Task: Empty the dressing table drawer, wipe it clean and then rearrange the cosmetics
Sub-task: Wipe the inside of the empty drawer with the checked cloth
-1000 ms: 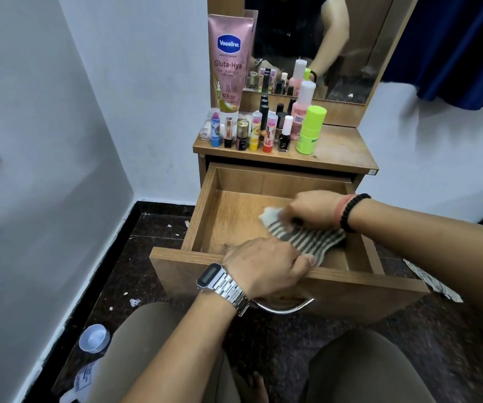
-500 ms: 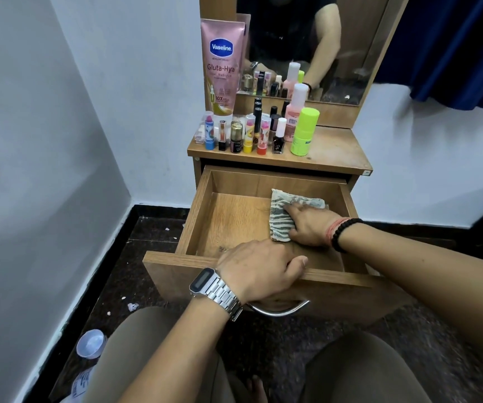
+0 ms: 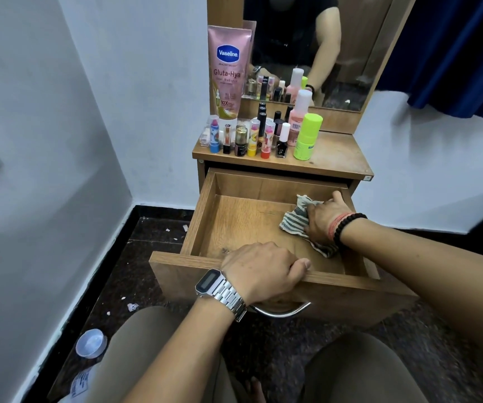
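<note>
Mid-wipe; drawer [image 3: 235,225] emptied, cosmetics [image 3: 259,135] up on worktop [image 3: 339,158]; right hand [image 3: 323,219] pressing cloth [image 3: 294,218] flat at far right corner; left hand [image 3: 263,270] curled over front edge; best sweep overlapping strokes leftward, reaching corners.

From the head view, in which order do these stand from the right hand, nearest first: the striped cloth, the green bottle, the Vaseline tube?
1. Striped cloth: under the right hand, in the drawer.
2. Green bottle: on the tabletop, right end of the row.
3. Vaseline tube: back left, by the mirror.
</note>
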Demonstrator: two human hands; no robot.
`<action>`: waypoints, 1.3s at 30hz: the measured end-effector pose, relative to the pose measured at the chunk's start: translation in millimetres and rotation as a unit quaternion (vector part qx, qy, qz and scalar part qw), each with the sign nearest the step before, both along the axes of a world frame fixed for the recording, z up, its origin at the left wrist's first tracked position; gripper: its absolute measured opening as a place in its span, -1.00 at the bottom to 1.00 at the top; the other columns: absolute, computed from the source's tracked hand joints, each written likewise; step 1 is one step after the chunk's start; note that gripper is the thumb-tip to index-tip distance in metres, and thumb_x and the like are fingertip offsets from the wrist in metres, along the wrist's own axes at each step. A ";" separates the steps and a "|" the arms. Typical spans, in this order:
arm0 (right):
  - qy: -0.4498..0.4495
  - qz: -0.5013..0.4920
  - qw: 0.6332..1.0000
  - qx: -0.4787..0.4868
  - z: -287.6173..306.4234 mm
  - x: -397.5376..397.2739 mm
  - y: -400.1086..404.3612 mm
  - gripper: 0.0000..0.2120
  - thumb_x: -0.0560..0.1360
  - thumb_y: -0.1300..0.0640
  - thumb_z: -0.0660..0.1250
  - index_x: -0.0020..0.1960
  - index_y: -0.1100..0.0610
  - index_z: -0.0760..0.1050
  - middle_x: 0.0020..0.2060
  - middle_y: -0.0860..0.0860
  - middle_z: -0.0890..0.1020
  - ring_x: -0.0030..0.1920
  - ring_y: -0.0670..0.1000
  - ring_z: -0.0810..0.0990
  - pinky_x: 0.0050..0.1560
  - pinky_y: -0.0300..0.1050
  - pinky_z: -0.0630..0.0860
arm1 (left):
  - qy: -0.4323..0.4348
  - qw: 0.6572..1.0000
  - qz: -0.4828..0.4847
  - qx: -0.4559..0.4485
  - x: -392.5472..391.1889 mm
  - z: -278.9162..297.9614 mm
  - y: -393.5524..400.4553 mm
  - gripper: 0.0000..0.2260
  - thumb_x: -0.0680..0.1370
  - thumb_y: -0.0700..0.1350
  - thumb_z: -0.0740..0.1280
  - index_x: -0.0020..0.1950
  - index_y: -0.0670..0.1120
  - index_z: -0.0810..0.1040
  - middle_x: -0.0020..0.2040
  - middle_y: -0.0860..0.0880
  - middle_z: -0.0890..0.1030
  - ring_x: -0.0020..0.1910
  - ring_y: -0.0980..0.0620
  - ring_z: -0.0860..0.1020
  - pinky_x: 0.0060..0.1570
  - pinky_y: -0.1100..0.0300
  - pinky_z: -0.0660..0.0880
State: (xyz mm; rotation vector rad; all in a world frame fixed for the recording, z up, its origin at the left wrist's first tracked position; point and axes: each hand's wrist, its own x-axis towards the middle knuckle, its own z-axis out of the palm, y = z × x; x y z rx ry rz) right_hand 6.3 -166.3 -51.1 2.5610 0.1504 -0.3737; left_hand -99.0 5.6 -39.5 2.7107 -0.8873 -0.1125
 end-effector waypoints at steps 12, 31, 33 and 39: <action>0.170 0.069 0.981 -0.067 1.1 -35.6 12.5 -0.72 0.59 -0.02 0.19 0.17 0.08 0.53 0.14 0.05 0.60 0.20 0.10 0.53 0.37 0.15 0.13 | 0.000 1.000 -0.001 -0.006 1.1 -1.6 -1.1 -0.54 0.62 0.19 -0.02 -0.08 -0.06 0.54 -0.16 -0.14 0.59 -0.16 -0.15 0.56 -0.23 0.11 0.29; -0.053 -0.133 0.964 0.224 -5.9 -6.4 4.2 -0.43 0.51 -0.29 0.23 0.24 0.17 0.46 0.18 0.15 0.57 0.16 0.18 0.57 0.06 -0.05 0.49 | 0.002 1.000 0.007 0.001 1.8 1.0 -1.5 -0.51 0.62 0.20 -0.02 -0.07 -0.07 0.58 -0.24 -0.05 0.50 -0.19 -0.11 0.54 -0.22 0.12 0.32; -0.052 -0.128 0.963 0.231 -14.0 -1.3 10.4 -0.41 0.50 -0.30 0.24 0.26 0.17 0.44 0.20 0.16 0.56 0.18 0.19 0.55 0.10 -0.03 0.48 | 0.004 1.000 0.010 0.002 1.6 1.5 -1.9 -0.53 0.61 0.20 -0.01 -0.08 -0.06 0.57 -0.26 -0.03 0.46 -0.18 -0.12 0.54 -0.23 0.12 0.31; -0.110 -0.130 0.972 0.161 -17.4 19.6 -4.7 -0.66 0.61 0.08 0.09 0.23 0.19 0.52 0.21 0.14 0.58 0.18 0.17 0.58 0.01 -0.06 0.48 | -0.001 1.000 0.004 -0.005 2.9 -0.6 -0.9 -0.63 0.61 0.20 0.00 -0.25 0.04 0.38 -0.40 0.03 0.32 -0.31 -0.06 0.40 -0.26 0.13 0.29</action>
